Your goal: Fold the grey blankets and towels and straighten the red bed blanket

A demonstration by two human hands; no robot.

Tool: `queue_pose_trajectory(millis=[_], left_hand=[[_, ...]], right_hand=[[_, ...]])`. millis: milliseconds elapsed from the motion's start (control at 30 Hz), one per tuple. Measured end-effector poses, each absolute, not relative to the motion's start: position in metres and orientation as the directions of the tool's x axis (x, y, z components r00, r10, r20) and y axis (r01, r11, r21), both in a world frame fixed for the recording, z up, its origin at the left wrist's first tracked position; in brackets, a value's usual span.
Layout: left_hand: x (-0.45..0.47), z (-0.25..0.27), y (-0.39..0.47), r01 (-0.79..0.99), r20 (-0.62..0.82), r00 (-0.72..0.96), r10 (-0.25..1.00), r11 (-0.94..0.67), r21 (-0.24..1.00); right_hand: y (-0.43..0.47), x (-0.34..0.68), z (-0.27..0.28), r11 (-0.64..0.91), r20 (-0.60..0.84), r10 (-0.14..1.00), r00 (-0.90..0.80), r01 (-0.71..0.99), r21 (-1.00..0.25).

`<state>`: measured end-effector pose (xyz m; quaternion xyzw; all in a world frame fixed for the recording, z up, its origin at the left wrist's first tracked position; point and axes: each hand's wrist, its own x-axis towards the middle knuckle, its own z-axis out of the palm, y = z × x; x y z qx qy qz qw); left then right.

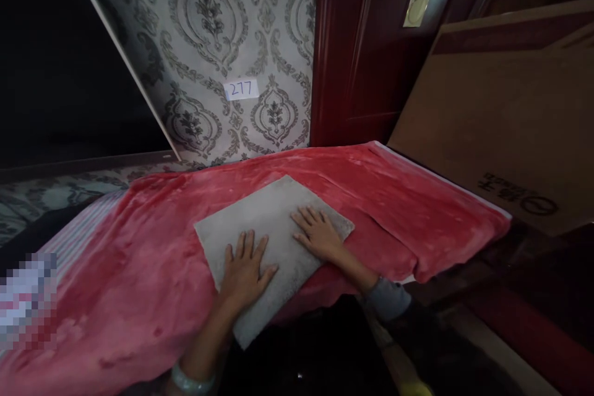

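Observation:
A flat grey rectangular piece of fabric or felt-like sheet (278, 210) lies at a slant on a red plush blanket (394, 198); its exact material I cannot tell. My left hand (244, 275) rests flat on the sheet's left half, fingers spread. Near the right corner, my right hand (320, 235) also lies flat on it with the fingers apart. Neither hand grips anything. The sheet's near corner reaches past the blanket's front edge.
A large cardboard box (501, 111) stands at the right. At upper left is a dark screen (78, 62). Behind the blanket are patterned wallpaper (208, 18) bearing a paper label (241, 89) marked 277 and a dark red wooden panel (343, 55).

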<state>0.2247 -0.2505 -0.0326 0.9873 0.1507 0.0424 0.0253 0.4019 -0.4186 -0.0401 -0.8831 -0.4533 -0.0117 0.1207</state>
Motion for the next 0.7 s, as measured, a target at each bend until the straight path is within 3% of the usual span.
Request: queue_pose_trajectory(millis=[567, 700], left_hand=[[0.192, -0.055, -0.225, 0.382, 0.233, 0.899, 0.371, -0.924, -0.003], [0.19, -0.055, -0.225, 0.381, 0.238, 0.898, 0.37, -0.925, -0.001]], right_hand=[[-0.421, 0.408, -0.051, -0.559, 0.206, 0.744, 0.636, 0.76, -0.332], [-0.416, 0.439, -0.038, -0.636, 0.213, 0.626, 0.75, 0.649, -0.418]])
